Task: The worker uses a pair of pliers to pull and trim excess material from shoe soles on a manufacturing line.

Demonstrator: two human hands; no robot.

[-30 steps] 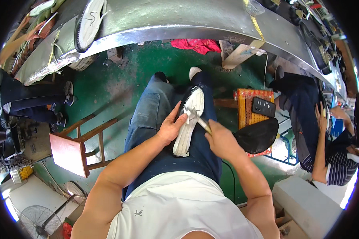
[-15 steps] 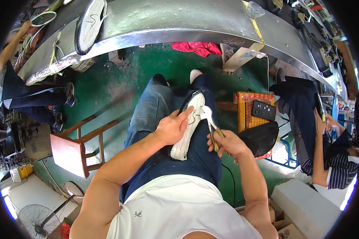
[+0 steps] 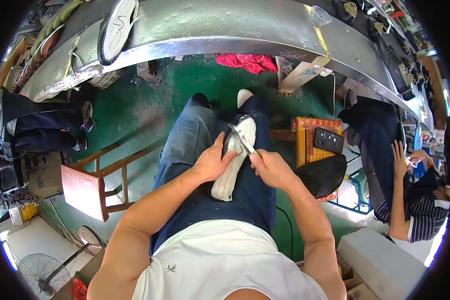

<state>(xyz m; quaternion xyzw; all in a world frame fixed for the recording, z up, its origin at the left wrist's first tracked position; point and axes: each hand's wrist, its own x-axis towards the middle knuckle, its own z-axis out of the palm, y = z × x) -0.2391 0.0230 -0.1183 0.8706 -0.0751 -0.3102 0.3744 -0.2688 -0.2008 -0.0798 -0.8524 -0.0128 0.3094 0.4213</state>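
A shoe [image 3: 228,177] lies across my thighs, its pale underside up, with a black gathered edge around the toe and a dark wavy line on it. My left hand [image 3: 210,164] grips its left side, thumb on the underside and index finger along the edge. My right hand [image 3: 274,169] is closed around the handles of metal pincers [image 3: 244,142]. The pincers' head reaches over the shoe to the black edge near the toe. Whether the jaws bite the material cannot be made out.
A metal bench [image 3: 210,25] crosses ahead, bearing a similar shoe [image 3: 116,32] and a clear cup [image 3: 319,16]. A wooden stool [image 3: 85,192] stands left. To the right, a beaded seat [image 3: 307,142] holds a phone [image 3: 328,140] and a black piece [image 3: 322,175]. A co-worker [image 3: 420,210] sits farther right.
My right hand has turned and moved up-left, bringing the pincers' head from the shoe's right side across to its left edge. My left index finger has shifted off the underside to the edge.
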